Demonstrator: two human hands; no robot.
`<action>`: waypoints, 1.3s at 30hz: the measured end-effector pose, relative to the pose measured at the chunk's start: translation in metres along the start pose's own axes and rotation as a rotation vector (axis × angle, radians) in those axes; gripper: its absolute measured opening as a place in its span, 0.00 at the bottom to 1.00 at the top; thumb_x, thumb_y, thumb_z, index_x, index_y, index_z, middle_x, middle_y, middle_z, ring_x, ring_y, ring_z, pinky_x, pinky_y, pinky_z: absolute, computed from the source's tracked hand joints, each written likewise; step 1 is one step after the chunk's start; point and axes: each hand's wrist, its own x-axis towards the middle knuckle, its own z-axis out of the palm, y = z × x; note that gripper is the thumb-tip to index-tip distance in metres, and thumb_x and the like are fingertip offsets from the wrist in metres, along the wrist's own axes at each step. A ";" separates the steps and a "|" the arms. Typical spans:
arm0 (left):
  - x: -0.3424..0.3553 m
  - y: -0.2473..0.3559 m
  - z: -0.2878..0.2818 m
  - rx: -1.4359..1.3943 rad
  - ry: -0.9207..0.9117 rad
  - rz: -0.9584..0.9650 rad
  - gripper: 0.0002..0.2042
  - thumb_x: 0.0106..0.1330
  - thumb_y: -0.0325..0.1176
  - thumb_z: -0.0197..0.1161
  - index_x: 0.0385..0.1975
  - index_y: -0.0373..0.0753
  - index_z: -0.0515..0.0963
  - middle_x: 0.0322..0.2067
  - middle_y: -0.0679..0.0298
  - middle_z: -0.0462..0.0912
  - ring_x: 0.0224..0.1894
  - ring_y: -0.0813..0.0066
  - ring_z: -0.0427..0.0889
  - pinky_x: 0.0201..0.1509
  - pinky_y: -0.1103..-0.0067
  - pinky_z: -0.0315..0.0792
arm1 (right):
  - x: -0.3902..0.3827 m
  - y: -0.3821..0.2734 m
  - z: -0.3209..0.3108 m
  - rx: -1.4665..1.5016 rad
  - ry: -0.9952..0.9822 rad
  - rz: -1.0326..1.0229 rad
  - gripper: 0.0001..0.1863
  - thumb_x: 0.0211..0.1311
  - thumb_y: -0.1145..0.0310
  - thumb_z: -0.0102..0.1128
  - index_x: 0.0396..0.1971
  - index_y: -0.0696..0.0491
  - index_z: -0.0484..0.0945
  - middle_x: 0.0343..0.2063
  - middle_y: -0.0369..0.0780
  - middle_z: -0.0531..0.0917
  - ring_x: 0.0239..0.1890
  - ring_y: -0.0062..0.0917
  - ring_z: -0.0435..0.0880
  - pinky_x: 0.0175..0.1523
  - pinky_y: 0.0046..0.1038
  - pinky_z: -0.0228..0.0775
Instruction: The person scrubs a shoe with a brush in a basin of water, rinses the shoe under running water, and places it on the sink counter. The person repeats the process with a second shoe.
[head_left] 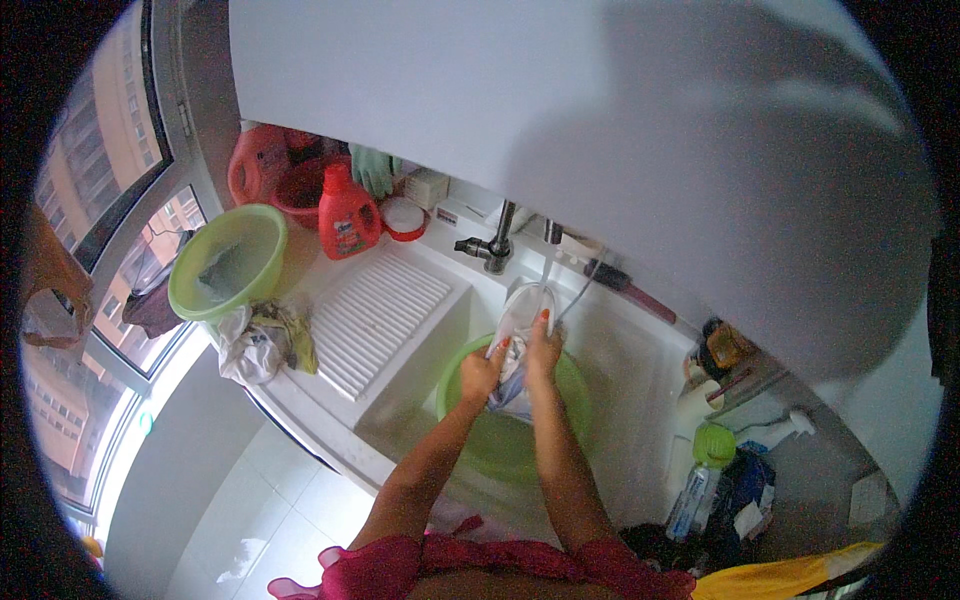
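My left hand and my right hand are both closed on a white cloth with a rounded upper end. Its lower part looks pale blue-grey and hangs toward a green basin. The basin stands in the white sink, under my hands. Water runs from a metal spout onto the top of the cloth, beside my right fingers. My forearms hide part of the basin.
Left of the sink lie a ribbed washboard, a second green basin and crumpled cloths. Behind are a red detergent bottle and a dark tap. A brush lies along the back edge; a green-capped bottle stands right.
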 end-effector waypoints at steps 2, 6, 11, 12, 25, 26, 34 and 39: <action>0.001 -0.005 -0.004 -0.044 -0.009 0.028 0.23 0.56 0.52 0.55 0.32 0.33 0.77 0.18 0.52 0.78 0.21 0.60 0.78 0.28 0.70 0.69 | -0.013 -0.028 -0.006 0.268 -0.109 0.461 0.37 0.53 0.43 0.51 0.49 0.64 0.65 0.44 0.50 0.72 0.45 0.37 0.72 0.50 0.33 0.63; -0.001 -0.004 -0.003 -0.210 -0.111 -0.014 0.25 0.56 0.54 0.55 0.32 0.32 0.77 0.18 0.57 0.78 0.21 0.67 0.76 0.30 0.72 0.69 | 0.008 -0.004 -0.013 0.355 -0.309 0.376 0.38 0.50 0.41 0.53 0.48 0.62 0.66 0.42 0.45 0.73 0.41 0.30 0.74 0.44 0.31 0.67; -0.010 0.029 -0.001 -0.175 -0.172 -0.085 0.26 0.56 0.54 0.54 0.37 0.32 0.74 0.26 0.55 0.78 0.29 0.73 0.75 0.36 0.76 0.69 | 0.037 0.061 -0.024 -0.003 -0.210 -0.032 0.33 0.51 0.44 0.55 0.44 0.60 0.69 0.37 0.44 0.75 0.38 0.29 0.74 0.43 0.30 0.66; -0.008 0.034 -0.002 -0.199 -0.160 -0.153 0.26 0.56 0.54 0.55 0.38 0.31 0.73 0.28 0.55 0.78 0.30 0.74 0.75 0.38 0.77 0.69 | 0.033 0.063 -0.023 -0.053 -0.238 -0.079 0.31 0.51 0.45 0.55 0.43 0.59 0.70 0.36 0.43 0.75 0.38 0.29 0.74 0.43 0.29 0.66; 0.006 0.050 0.008 -0.474 0.233 0.089 0.18 0.56 0.42 0.60 0.33 0.29 0.75 0.26 0.55 0.79 0.28 0.74 0.76 0.34 0.77 0.69 | -0.019 -0.010 -0.003 -0.227 -0.048 -0.363 0.27 0.54 0.48 0.53 0.34 0.62 0.73 0.28 0.49 0.76 0.33 0.37 0.74 0.40 0.33 0.64; 0.005 0.051 0.006 -0.440 0.246 0.077 0.18 0.56 0.43 0.60 0.32 0.29 0.75 0.24 0.55 0.79 0.27 0.74 0.75 0.33 0.76 0.69 | -0.015 -0.001 0.000 -0.236 -0.057 -0.366 0.28 0.54 0.47 0.52 0.33 0.62 0.73 0.28 0.49 0.77 0.33 0.37 0.74 0.40 0.33 0.64; 0.013 0.048 -0.004 -0.244 0.134 -0.102 0.24 0.55 0.51 0.58 0.28 0.29 0.76 0.20 0.53 0.78 0.23 0.70 0.75 0.30 0.74 0.68 | 0.004 -0.009 0.004 0.007 -0.296 0.220 0.31 0.55 0.44 0.49 0.39 0.62 0.73 0.35 0.49 0.77 0.37 0.35 0.75 0.44 0.31 0.64; 0.005 0.068 0.001 -0.256 0.095 -0.023 0.24 0.56 0.51 0.57 0.30 0.29 0.73 0.24 0.51 0.78 0.28 0.66 0.76 0.34 0.74 0.68 | 0.022 -0.002 -0.016 -0.176 -0.291 -0.072 0.31 0.56 0.44 0.47 0.39 0.62 0.73 0.36 0.50 0.77 0.40 0.36 0.75 0.45 0.31 0.64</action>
